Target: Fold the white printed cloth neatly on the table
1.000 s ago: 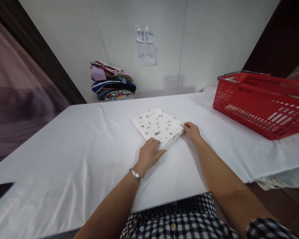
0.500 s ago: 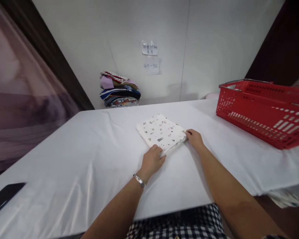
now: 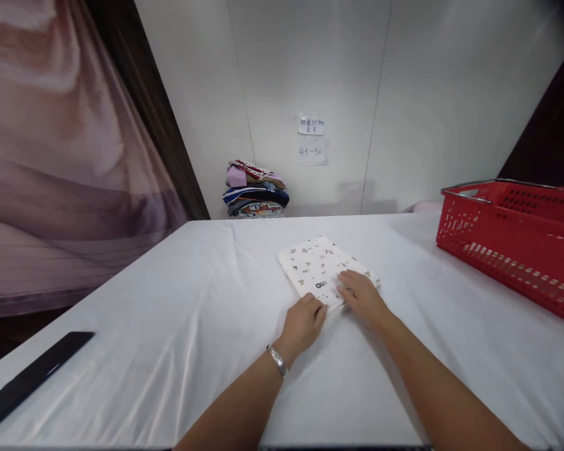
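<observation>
A folded white fabric square with small motifs [image 3: 305,266] was laid on the white-draped table [image 3: 235,300], its near corner pinched by the left hand [image 3: 303,324], its near-right edge covered by the right hand [image 3: 364,299], fingers loosely spread. Light, limp handling was suggested, best gripped along layered edges.

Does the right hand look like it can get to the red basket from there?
Probably yes. The right hand rests on the folded cloth, and I see only white tablecloth between it and the red basket. The arm might need to stretch.
</observation>
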A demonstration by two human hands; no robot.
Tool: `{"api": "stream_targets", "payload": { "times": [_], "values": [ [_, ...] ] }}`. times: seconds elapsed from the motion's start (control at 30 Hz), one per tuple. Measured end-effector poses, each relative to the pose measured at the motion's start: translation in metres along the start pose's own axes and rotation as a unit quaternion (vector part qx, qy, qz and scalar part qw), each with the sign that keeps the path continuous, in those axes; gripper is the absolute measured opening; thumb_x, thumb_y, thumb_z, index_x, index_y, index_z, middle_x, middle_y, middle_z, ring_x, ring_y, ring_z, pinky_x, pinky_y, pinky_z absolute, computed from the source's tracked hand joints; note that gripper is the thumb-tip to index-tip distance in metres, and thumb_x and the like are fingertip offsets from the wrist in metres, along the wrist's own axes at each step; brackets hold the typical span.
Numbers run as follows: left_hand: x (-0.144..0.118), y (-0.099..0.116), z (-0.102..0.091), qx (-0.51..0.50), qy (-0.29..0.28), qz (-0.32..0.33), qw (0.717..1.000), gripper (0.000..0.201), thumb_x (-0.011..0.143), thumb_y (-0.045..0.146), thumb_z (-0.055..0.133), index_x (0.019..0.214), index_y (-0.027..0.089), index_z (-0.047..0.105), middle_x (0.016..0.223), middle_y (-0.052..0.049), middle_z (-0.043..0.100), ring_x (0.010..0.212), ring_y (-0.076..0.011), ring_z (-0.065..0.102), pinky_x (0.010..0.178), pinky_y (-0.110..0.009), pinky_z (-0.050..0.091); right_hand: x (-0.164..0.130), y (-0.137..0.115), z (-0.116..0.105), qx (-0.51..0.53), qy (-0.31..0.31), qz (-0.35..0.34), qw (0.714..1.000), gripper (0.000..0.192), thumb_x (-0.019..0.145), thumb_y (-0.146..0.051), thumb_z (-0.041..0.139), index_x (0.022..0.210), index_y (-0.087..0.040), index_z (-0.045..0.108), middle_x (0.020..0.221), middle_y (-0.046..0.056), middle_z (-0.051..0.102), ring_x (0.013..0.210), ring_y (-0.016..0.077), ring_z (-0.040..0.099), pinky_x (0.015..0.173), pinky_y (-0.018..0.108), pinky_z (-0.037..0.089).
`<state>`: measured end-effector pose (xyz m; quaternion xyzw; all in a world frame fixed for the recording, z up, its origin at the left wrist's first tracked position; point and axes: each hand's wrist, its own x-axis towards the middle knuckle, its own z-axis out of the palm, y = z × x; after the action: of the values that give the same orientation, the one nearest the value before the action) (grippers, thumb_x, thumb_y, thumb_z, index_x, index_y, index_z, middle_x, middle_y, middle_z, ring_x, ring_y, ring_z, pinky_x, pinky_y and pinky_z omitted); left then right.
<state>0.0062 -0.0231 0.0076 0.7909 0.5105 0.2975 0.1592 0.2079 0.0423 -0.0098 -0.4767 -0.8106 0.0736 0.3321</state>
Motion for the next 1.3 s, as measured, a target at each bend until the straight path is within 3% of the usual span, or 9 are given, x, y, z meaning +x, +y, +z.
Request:
{"api": "stream_targets", "payload": {
  "times": [0.1, 0.33, 0.57, 0.77, 1.03, 1.17, 1.3],
  "values": [
    [0.000, 0.000, 0.001, -0.016, 0.002, -0.007, 1.000, 0.026, 0.090, 0.030, 0.038, 0.077, 0.021, 0.060, 0.085, -0.003, 0.057, 0.076, -0.0138, 0.054, 0.066, -0.026, 0.042, 0.000, 0.002, 0.003, -0.027, -0.086, 0.021, 0.996, 0.036, 0.088, -0.038, 0.043, 0.115, -0.023, 0.061, 0.126, 0.007, 0.057, 0.122, 0.0232, 0.045, 0.104, 0.045, 0.029],
    [0.005, -0.012, 0.001, -0.041, 0.055, -0.031, 0.997, 0.022, 0.088, 0.026, 0.042, 0.074, 0.021, 0.059, 0.079, -0.001, 0.056, 0.074, -0.0134, 0.054, 0.067, -0.026, 0.043, -0.002, 0.003, 0.000, -0.028, -0.099, 0.044, 0.994, 0.039, 0.088, -0.038, 0.041, 0.119, -0.022, 0.060, 0.131, 0.007, 0.054, 0.126, 0.0227, 0.042, 0.106, 0.044, 0.026],
    [0.053, -0.076, -0.020, 0.024, 0.142, -0.101, 0.984, 0.019, 0.083, 0.022, 0.048, 0.097, 0.019, 0.060, 0.106, -0.007, 0.059, 0.102, -0.0199, 0.053, 0.091, -0.034, 0.042, -0.002, 0.000, -0.002, -0.016, -0.103, 0.046, 0.993, 0.037, 0.088, -0.035, 0.039, 0.116, -0.025, 0.061, 0.130, 0.005, 0.055, 0.126, 0.0226, 0.042, 0.106, 0.043, 0.027],
    [0.099, -0.119, -0.031, 0.074, 0.123, -0.174, 0.974, 0.031, 0.084, 0.031, 0.049, 0.109, 0.015, 0.058, 0.123, -0.013, 0.054, 0.118, -0.0237, 0.047, 0.100, -0.036, 0.035, 0.001, -0.004, -0.005, -0.012, -0.102, 0.048, 0.994, 0.037, 0.086, -0.029, 0.037, 0.113, -0.027, 0.062, 0.128, 0.004, 0.056, 0.125, 0.0216, 0.043, 0.105, 0.043, 0.027],
    [0.138, -0.133, -0.035, 0.066, 0.097, -0.260, 0.958, 0.041, 0.083, 0.036, 0.050, 0.116, 0.013, 0.054, 0.124, -0.018, 0.056, 0.117, -0.0276, 0.051, 0.095, -0.037, 0.038, 0.001, -0.004, -0.003, -0.016, -0.109, 0.066, 0.992, 0.040, 0.086, -0.029, 0.037, 0.120, -0.026, 0.059, 0.132, 0.005, 0.053, 0.127, 0.0211, 0.041, 0.106, 0.044, 0.024],
    [0.127, -0.127, -0.049, 0.066, 0.066, -0.275, 0.957, 0.035, 0.080, 0.037, 0.051, 0.104, 0.013, 0.060, 0.111, -0.016, 0.064, 0.103, -0.0272, 0.059, 0.085, -0.034, 0.043, 0.003, 0.013, -0.012, -0.054, -0.117, 0.085, 0.988, 0.042, 0.083, -0.022, 0.038, 0.120, -0.028, 0.058, 0.132, 0.003, 0.053, 0.128, 0.0226, 0.039, 0.108, 0.051, 0.015],
    [0.071, -0.105, -0.062, 0.067, -0.010, -0.259, 0.963, 0.031, 0.075, 0.047, 0.053, 0.086, 0.019, 0.063, 0.085, -0.007, 0.068, 0.081, -0.0242, 0.062, 0.069, -0.031, 0.043, 0.002, 0.040, -0.024, -0.094, -0.104, 0.145, 0.979, 0.044, 0.081, -0.014, 0.037, 0.116, -0.028, 0.060, 0.134, 0.003, 0.052, 0.131, 0.0237, 0.036, 0.106, 0.058, 0.012]
  ]
}}
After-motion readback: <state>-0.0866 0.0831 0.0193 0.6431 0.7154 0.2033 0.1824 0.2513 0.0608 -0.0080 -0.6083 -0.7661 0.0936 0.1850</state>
